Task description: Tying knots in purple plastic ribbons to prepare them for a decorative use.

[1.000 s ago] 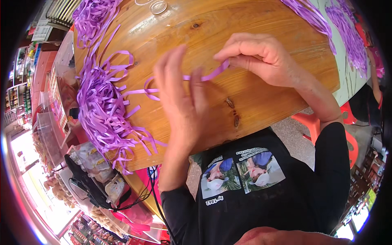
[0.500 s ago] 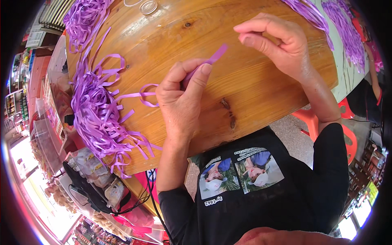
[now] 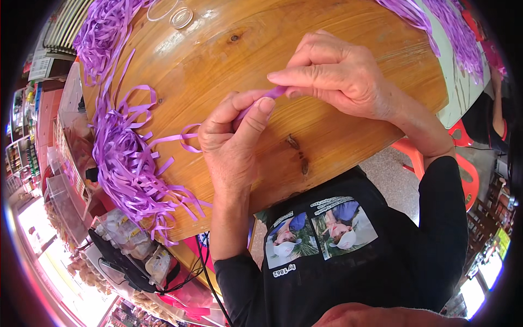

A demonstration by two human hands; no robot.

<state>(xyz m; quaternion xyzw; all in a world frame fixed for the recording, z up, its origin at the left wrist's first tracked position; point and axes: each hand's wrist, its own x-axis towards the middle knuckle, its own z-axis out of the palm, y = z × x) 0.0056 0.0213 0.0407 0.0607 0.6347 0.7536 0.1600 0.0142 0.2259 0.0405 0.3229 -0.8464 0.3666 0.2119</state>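
Observation:
My left hand (image 3: 231,139) pinches a purple ribbon (image 3: 190,143) between thumb and forefinger above the wooden table (image 3: 321,136). The short end of the ribbon sticks out past the thumb, and my right hand (image 3: 340,76) has its thumb and fingertips closed on that end. From the left hand the ribbon loops back toward a tangled heap of purple ribbons (image 3: 128,163) along the table's left edge. What lies inside the curled left fingers is hidden.
A second purple ribbon heap (image 3: 103,41) lies at the far left. Near it sits a clear round ring-like item (image 3: 181,18). More purple ribbons (image 3: 455,41) spread at the far right. A red plastic stool (image 3: 463,180) stands right of the table, near another person's arm (image 3: 497,109).
My right hand has come left and down and taken hold of the ribbon's end beside my left thumb. The left hand has shifted slightly left and keeps its pinch.

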